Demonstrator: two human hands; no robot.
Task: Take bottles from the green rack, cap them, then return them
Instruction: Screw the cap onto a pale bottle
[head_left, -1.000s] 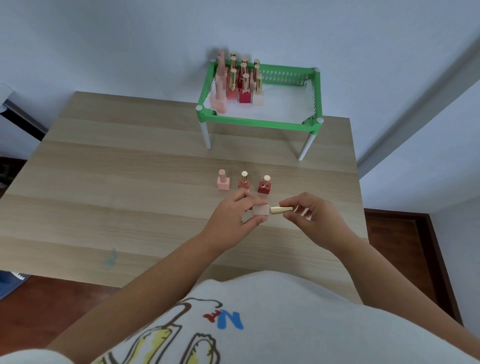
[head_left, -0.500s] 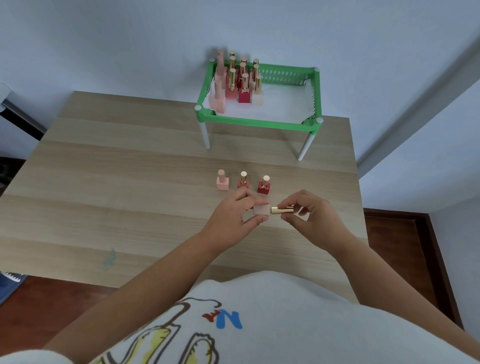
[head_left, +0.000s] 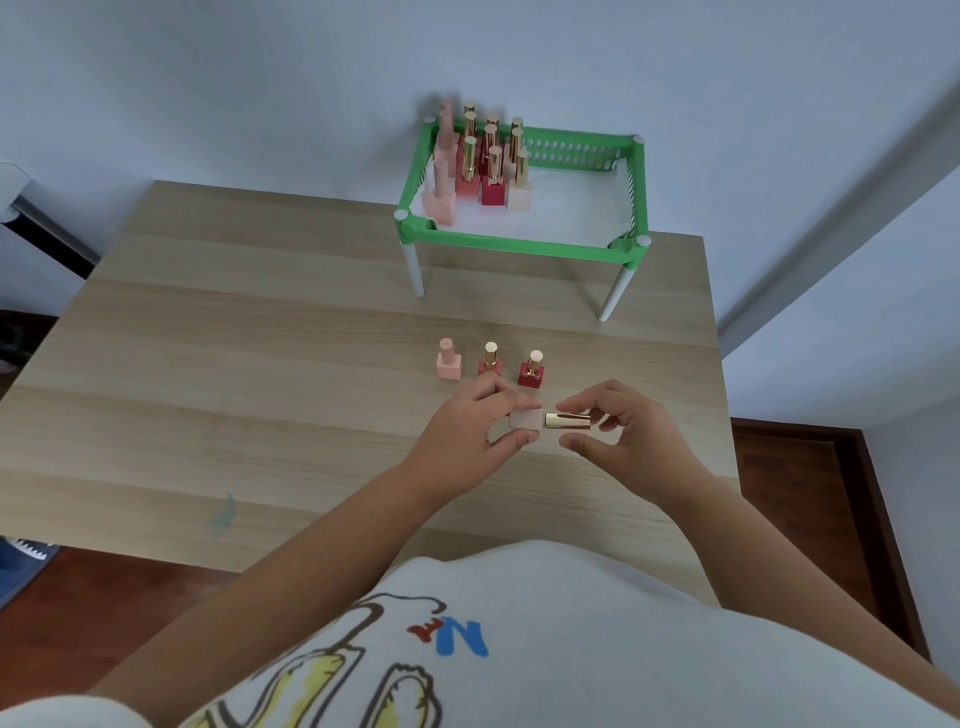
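Over table (head_left: 260, 364), hands pinching bottle (head_left: 524, 418)

Rack (head_left: 519, 244) was bright green with white legs and white floor. Bottles in rack (head_left: 483, 161) were pale pink, coral, dark red and cream, most with gold caps. 3 bottles on table: light pink bottle (head_left: 449, 359) with pink cap, coral-pink bottle (head_left: 490, 359) with gold cap, dark red bottle (head_left: 531, 370) with pale cap. Held bottle (head_left: 524, 419) was pale pink-beige, its cap (head_left: 567, 420) shiny gold. Table (head_left: 260, 364) was light wood grain with a faint teal smudge (head_left: 223, 514). Shirt (head_left: 519, 649) was white with yellow, red and blue print. Wall (head_left: 260, 78) pale blue-grey, floor (head_left: 810, 493) dark reddish-brown.
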